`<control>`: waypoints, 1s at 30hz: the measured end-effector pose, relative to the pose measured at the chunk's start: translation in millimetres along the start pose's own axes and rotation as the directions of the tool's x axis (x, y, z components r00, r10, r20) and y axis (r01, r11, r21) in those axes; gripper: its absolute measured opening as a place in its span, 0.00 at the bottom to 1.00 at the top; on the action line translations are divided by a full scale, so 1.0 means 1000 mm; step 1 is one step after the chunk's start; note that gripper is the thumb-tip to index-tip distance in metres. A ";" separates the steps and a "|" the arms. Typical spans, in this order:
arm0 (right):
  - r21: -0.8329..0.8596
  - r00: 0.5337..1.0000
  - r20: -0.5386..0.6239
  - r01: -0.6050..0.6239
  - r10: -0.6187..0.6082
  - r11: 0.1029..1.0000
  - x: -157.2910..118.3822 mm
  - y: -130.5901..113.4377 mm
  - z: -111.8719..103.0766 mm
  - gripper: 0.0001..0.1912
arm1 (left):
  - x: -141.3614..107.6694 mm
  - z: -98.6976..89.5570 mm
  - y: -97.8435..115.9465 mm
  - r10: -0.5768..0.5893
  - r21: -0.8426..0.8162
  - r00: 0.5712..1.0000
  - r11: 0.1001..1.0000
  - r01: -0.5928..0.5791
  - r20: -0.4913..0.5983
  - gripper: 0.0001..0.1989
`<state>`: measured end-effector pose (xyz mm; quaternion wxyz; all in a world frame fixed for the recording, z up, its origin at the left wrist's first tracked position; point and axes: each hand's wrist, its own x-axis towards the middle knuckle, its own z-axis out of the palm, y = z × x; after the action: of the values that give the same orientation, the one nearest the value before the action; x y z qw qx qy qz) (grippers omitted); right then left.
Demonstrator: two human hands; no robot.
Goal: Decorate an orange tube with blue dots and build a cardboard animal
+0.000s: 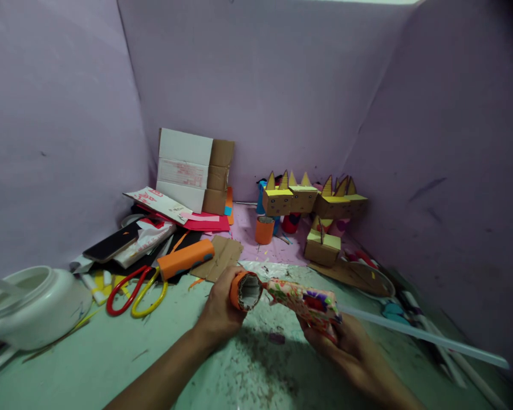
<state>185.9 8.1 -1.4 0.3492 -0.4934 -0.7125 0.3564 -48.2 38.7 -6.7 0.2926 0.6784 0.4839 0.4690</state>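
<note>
An orange cardboard tube, its open corrugated end facing the camera, is wrapped by the fingers of my left hand. My right hand grips the handle of a flower-patterned glue gun. The gun's nozzle points left and meets the right rim of the tube. Out of the gun's back sticks a long translucent glue stick, slanting to the right. Part of the handle is hidden behind my right fingers.
Red scissors, yellow scissors handles and another orange tube lie left, near a white pot. Cardboard cat-eared boxes stand at the back, with a small orange tube before them. A cardboard box sits right of centre.
</note>
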 end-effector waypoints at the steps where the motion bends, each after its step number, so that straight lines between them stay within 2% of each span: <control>1: -0.002 1.000 -0.013 0.005 -0.005 1.000 0.000 0.000 0.000 0.19 | 0.000 0.000 0.000 -0.001 0.002 1.000 1.000 0.001 0.000 0.16; 15: 0.007 0.999 -0.014 -0.030 0.031 1.000 -0.001 -0.006 0.002 0.17 | 0.000 0.001 -0.003 0.095 0.075 0.994 0.992 -0.099 0.052 0.14; 20: 0.000 0.999 -0.006 -0.035 0.035 0.999 0.000 -0.004 0.002 0.18 | -0.001 0.001 -0.004 0.107 0.088 0.992 0.990 -0.112 0.065 0.15; 26: 0.017 0.997 0.057 -0.046 0.045 0.999 -0.002 0.003 -0.001 0.17 | -0.002 0.001 -0.003 0.114 0.103 0.990 0.987 -0.122 0.078 0.16; 30: 0.008 0.999 0.022 -0.036 0.036 0.999 -0.002 0.001 -0.001 0.17 | -0.002 0.001 -0.001 0.108 0.099 0.990 0.988 -0.117 0.091 0.16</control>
<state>187.5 6.0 -1.8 0.3369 -0.5005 -0.7059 0.3711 -48.0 37.3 -9.1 0.2503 0.7385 0.4555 0.4295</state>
